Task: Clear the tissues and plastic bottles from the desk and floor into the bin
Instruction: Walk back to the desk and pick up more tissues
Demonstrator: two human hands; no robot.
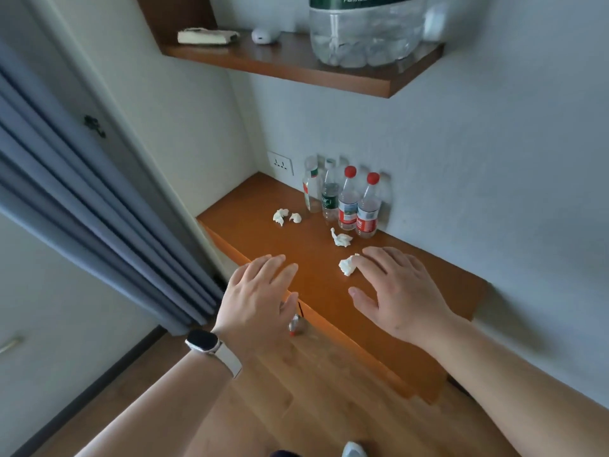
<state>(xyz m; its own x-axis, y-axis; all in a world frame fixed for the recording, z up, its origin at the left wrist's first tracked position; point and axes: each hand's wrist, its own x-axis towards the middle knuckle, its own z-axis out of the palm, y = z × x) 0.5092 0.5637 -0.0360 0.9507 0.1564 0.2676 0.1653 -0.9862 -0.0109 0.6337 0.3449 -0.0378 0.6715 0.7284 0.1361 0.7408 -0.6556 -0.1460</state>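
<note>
While reaching: right hand (pixel 400 291) splayed, empty | tissue (pixel 347 264) touching its fingertips, desk-edge side of bottles (pixel 349 201) | left hand (pixel 260 295) farther, open.

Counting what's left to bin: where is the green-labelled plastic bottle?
The green-labelled plastic bottle stands second from the left in the row against the wall, at the back of the orange wooden desk, beside a red-capped bottle.

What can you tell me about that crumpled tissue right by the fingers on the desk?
The tissue is a small white wad of thin paper, crumpled into a loose lump. It lies on the orange-brown wooden desk, nearest the person of the four wads there. The right hand, fingers spread and open, reaches over it; its fingertips meet the wad's upper edge, not yet closed round it.
</note>
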